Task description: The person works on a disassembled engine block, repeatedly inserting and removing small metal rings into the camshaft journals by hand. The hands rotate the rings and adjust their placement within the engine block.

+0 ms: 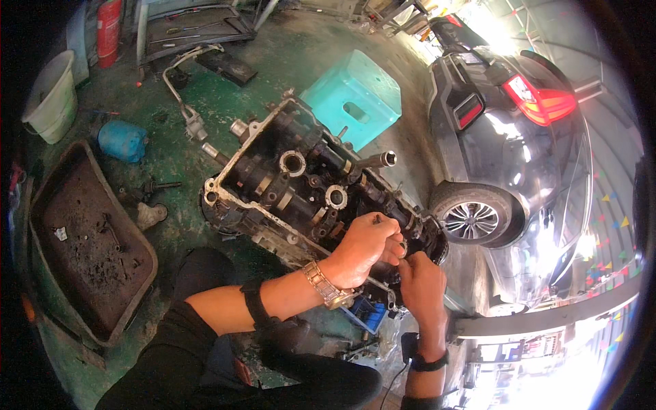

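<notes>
An engine (273, 201) with its top uncovered lies before me, its shafts and round openings showing. Over its right end my left hand (369, 249) is closed, fingers curled inward, with a metal watch on the wrist. Close beside it, my right hand (422, 283) is closed too, thumb and fingers pinched together. The fingertips of both hands almost meet. Whatever they hold is too small and too covered to name. A metal socket-like piece (379, 161) sticks up from the engine beyond my left hand.
A turquoise stool (359, 96) stands behind the engine. Left lies a dirty tray (92, 239) with loose metal parts, near a blue container (123, 141) and a pale bucket (55, 99). A blue bin (367, 314) sits below my hands. A dark car (509, 150) is at right.
</notes>
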`<state>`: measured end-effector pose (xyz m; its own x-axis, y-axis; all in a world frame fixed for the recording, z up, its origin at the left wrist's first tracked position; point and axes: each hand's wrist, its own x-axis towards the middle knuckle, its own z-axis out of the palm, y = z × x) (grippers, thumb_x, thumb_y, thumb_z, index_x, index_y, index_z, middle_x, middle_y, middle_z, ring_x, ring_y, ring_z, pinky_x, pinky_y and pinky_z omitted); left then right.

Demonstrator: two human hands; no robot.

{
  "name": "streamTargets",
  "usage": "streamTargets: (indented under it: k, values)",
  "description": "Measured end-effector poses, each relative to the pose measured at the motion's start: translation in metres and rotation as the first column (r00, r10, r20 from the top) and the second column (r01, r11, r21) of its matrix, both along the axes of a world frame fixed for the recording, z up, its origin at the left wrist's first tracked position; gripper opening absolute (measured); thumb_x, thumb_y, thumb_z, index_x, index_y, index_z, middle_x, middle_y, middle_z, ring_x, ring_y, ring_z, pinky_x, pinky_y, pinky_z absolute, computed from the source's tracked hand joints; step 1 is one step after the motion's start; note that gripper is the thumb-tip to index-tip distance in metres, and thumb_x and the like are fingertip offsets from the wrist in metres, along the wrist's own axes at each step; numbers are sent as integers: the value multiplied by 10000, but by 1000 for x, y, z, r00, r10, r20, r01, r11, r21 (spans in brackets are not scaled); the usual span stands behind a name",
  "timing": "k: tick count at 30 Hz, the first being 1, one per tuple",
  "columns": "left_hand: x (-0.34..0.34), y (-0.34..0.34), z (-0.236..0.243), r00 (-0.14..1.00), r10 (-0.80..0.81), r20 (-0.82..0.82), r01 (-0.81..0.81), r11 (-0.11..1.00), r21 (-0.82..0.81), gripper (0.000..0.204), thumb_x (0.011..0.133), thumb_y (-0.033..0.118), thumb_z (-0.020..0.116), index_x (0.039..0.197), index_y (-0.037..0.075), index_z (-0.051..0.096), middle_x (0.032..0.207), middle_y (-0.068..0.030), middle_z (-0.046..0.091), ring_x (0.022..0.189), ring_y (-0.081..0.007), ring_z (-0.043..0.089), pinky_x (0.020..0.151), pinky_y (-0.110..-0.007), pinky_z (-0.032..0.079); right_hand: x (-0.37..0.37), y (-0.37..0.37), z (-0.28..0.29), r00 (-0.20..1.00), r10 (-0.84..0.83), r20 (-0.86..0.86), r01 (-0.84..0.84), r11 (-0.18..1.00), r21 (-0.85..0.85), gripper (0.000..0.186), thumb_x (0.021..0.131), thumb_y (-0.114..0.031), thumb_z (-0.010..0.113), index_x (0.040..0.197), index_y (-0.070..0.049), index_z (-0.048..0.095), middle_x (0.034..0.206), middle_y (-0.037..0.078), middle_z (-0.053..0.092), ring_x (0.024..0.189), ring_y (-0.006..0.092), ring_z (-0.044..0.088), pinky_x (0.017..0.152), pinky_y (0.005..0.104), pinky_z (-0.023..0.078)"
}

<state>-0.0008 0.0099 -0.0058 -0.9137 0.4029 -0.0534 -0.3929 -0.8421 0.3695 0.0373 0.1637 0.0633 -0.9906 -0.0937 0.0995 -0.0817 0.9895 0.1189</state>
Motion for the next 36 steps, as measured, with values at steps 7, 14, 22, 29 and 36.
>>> streamTargets:
  k: [7,14,22,29,36]
  values:
    - [0,2,-1,1000,-2,2,2,1000,-2,161,967,181,554,926,26,562,873,-94,629,716,-180,646,588,-315,555,-3,4,-3,1000,24,12,-24,1000,12,275,948,-257,531,828,-11,551,738,253,631,733,457,619,654,535,458]
    - [0,4,-3,1000,-3,-5,3,1000,-3,154,968,169,546,931,20,558,868,-98,625,708,-179,645,592,-317,559,-4,2,-6,999,-40,-2,41,996,74,297,947,-271,533,803,-13,557,715,251,635,704,444,631,652,542,463]
    - [0,2,-2,1000,8,2,-8,1000,3,151,965,165,549,928,18,559,875,-99,629,708,-183,650,593,-321,559,0,5,0,999,48,24,-46,997,-65,221,915,-226,560,844,-18,541,792,227,623,757,459,606,670,538,452]
    - [0,3,-2,1000,3,3,-3,1000,-8,155,963,174,558,935,21,557,870,-94,625,713,-188,650,595,-321,558,2,8,2,993,113,44,-113,994,-14,175,905,-177,575,869,-13,525,818,229,609,773,451,604,671,537,456]
    - [0,4,-2,1000,-5,8,5,1000,-8,151,960,169,560,936,21,556,870,-95,624,711,-186,647,596,-322,557,2,4,2,997,62,48,-64,997,42,196,917,-193,564,863,-7,537,811,238,625,769,452,617,672,539,462]
